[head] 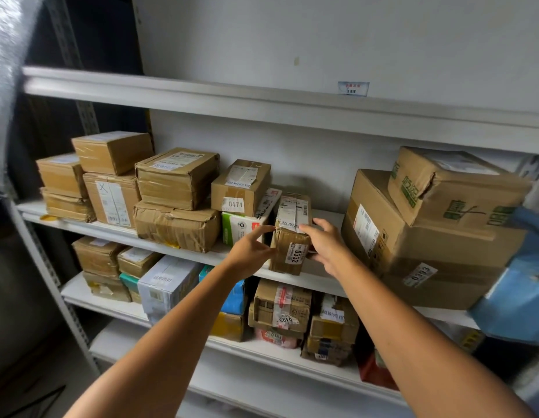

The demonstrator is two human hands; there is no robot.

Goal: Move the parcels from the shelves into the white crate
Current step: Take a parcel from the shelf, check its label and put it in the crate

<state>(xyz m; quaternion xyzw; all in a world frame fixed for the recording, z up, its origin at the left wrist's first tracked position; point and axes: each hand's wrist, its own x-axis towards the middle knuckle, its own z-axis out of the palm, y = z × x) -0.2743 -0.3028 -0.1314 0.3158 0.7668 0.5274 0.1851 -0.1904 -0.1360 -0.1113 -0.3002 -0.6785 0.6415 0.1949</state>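
A small brown cardboard parcel labelled 0332 (291,236) stands on the middle shelf (117,232), its front end at the shelf edge. My left hand (251,247) is at its left side, fingers and thumb touching the left edge. My right hand (325,242) holds its right side, thumb on the top corner and fingers curled round the side. Both hands grip this parcel. The white crate is not in view.
Several brown parcels crowd the middle shelf: a box labelled 0474 (239,188) on a green-and-white box (241,229) at the left, a large box labelled 0393 (425,239) at the right. More parcels fill the lower shelf (280,306). A blue bag (518,300) hangs far right.
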